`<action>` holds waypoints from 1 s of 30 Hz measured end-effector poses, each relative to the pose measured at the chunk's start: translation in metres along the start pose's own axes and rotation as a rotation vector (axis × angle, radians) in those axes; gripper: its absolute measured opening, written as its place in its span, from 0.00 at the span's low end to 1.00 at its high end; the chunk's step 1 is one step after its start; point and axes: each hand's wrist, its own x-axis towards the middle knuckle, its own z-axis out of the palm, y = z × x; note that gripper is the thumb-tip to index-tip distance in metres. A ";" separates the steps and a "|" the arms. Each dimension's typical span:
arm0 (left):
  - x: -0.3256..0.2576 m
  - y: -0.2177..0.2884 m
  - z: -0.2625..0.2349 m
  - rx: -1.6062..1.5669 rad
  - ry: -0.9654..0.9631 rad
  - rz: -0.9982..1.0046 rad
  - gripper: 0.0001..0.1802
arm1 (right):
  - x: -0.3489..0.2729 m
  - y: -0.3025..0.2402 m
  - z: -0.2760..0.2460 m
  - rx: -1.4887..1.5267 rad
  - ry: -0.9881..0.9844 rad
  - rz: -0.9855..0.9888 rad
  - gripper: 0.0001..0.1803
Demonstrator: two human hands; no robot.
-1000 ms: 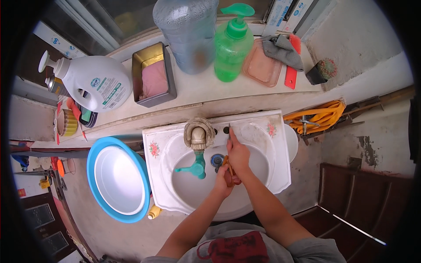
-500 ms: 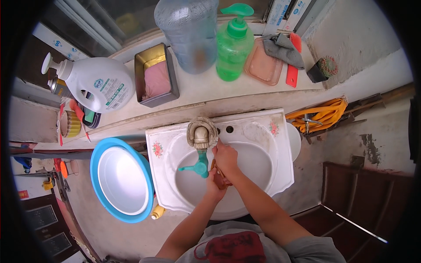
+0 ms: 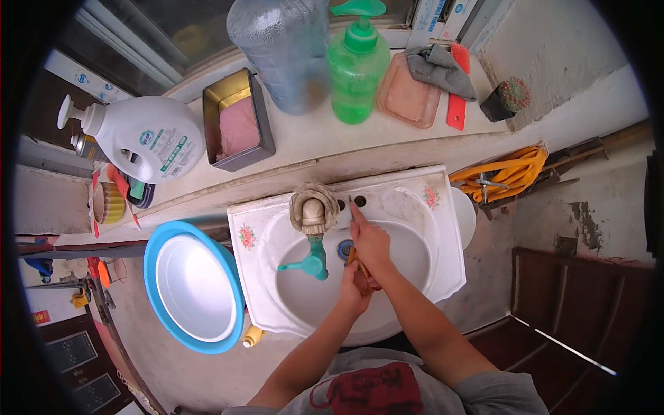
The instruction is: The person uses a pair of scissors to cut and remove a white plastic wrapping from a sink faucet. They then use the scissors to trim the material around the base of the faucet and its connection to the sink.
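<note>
Over the white sink (image 3: 453, 259) my two hands are close together. My left hand (image 3: 356, 292) is closed round a slim orange-brown thing (image 3: 353, 257), mostly hidden by the fingers, so its kind is unclear. Just above and to the right, my right hand (image 3: 372, 245) has its index finger stretched toward the holes in the sink's back ledge. Its other fingers are curled, and what they hold, if anything, is hidden. To the left of both hands stands the tap (image 3: 315, 257) with a green lever, touched by neither. The drain (image 3: 344, 249) shows beside my right hand.
A blue basin (image 3: 153, 283) with a white basin (image 3: 197, 287) inside is left of the sink. Along the ledge behind stand a white jug (image 3: 149, 131), a tin (image 3: 242, 149), a large clear bottle (image 3: 283, 62) and a green pump bottle (image 3: 356, 72). An orange hose (image 3: 512, 173) hangs at right.
Both hands have moved a little right, away from the tap. My right index finger now reaches out toward the back ledge, and the drain has come into sight. The head view has shifted slightly.
</note>
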 end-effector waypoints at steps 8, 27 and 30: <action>0.001 -0.023 0.014 -0.078 0.007 0.070 0.19 | 0.000 0.009 -0.014 -0.040 -0.116 -0.049 0.23; 0.020 -0.025 0.025 -0.074 -0.076 0.108 0.19 | 0.016 0.019 -0.019 0.088 -0.049 -0.048 0.23; 0.004 -0.036 0.039 -0.089 0.136 0.100 0.19 | 0.003 0.017 -0.024 0.009 -0.221 -0.117 0.23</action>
